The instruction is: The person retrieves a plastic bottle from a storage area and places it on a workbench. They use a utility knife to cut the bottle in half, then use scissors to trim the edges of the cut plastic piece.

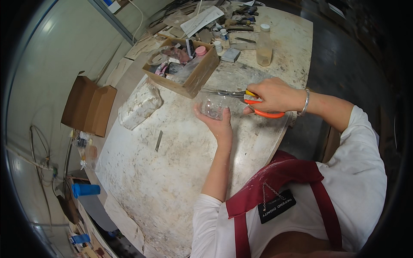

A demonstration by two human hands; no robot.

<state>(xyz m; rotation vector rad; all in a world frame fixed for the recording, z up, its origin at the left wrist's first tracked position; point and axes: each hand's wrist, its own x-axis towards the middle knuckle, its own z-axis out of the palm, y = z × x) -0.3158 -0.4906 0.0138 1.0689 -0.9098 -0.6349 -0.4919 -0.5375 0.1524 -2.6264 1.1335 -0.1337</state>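
Observation:
My left hand (218,125) holds a clear plastic cup-like piece (212,107) above the table, with thumb and fingers around its near side. It is see-through, so its exact shape is hard to make out. In my right hand (274,95) is a pair of scissors (234,93) with orange and yellow handles. Their blades point left, over the upper edge of the clear piece. Whether the blades touch the plastic, I cannot tell.
Just beyond my hands stands a cardboard box (189,89) of mixed items. A white plaster-smeared block (140,105), a thin metal strip (159,141) and a jar (264,47) with a white lid are on the stained table (172,193). An open brown carton (91,105) stands left.

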